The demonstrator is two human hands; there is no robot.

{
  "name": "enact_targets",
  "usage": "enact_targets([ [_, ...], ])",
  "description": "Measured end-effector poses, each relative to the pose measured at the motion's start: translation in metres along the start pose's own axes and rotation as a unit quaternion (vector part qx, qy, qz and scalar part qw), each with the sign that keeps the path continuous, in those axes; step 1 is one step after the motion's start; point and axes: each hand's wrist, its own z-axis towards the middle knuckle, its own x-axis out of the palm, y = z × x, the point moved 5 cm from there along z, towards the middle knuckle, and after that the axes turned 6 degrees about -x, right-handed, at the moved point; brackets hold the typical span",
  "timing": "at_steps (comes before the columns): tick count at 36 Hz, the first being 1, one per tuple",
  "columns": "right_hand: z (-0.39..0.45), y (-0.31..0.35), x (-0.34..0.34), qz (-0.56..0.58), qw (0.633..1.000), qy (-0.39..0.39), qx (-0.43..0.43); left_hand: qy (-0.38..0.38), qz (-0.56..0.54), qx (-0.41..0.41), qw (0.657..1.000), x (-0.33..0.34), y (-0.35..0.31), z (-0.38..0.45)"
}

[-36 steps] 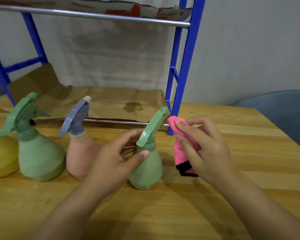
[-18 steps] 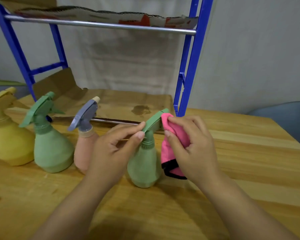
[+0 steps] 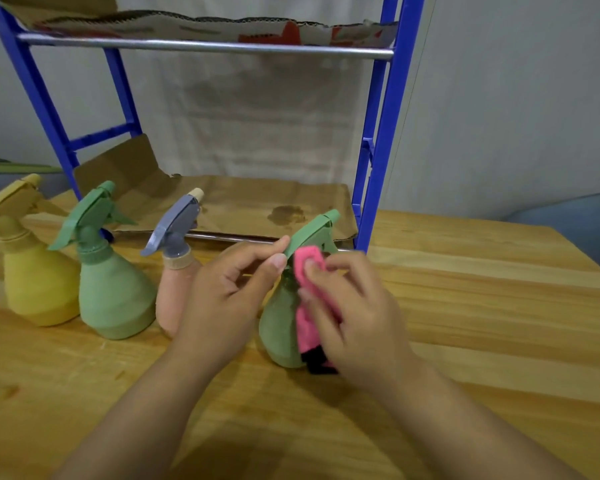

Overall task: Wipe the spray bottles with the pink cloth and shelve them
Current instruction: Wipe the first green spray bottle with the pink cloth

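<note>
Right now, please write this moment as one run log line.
left hand: pinches trigger of small green plastic spray bottle | right hand: presses pink cloth on bottle neck | shelved: none

- Your one head camera looks forward and down, close over the wooden table (image 3: pixel 482 341).
- It faces the blue shelf rack (image 3: pixel 381 150) at the table's far edge.
</note>
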Motion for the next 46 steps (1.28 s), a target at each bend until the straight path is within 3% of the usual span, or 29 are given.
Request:
enact_targets([
  [3,-0.006,0.003,0.004,-0.024,0.998,0.034,-0.041,-0.006,0.007,0.005,1.0,-0.001,-0.002,-0.001],
  [8,0.0,-0.022,-0.008,-0.028,0.998,-0.027,0.046,-0.01,0.009,0.009,1.0,0.001,-0.002,-0.002],
  [13,-0.005,-0.006,-0.003,-0.047,0.997,0.044,-0.035,-0.022,0.026,0.023,0.999,0.002,0.001,-0.002],
  [18,0.007,-0.018,-0.013,-0.063,0.998,-0.013,-0.011,-0.02,0.057,0.052,0.997,0.007,0.002,-0.003],
  [23,0.006,-0.021,-0.012,-0.074,0.997,0.008,-0.031,-0.038,0.088,0.071,0.993,0.008,0.0,-0.003],
  [29,-0.01,-0.039,-0.01,-0.102,0.992,0.062,0.037,-0.035,0.089,0.074,0.993,0.008,-0.002,-0.002],
  [37,0.007,-0.022,-0.016,-0.056,0.998,0.001,-0.021,-0.043,0.085,0.068,0.993,0.011,-0.001,-0.004],
  [43,-0.017,-0.047,-0.009,-0.079,0.993,0.066,0.057,-0.048,0.1,0.067,0.992,0.009,-0.003,-0.006],
  [46,-0.016,-0.046,-0.017,-0.064,0.995,0.043,0.058,-0.048,0.101,0.068,0.991,0.01,-0.003,-0.006],
])
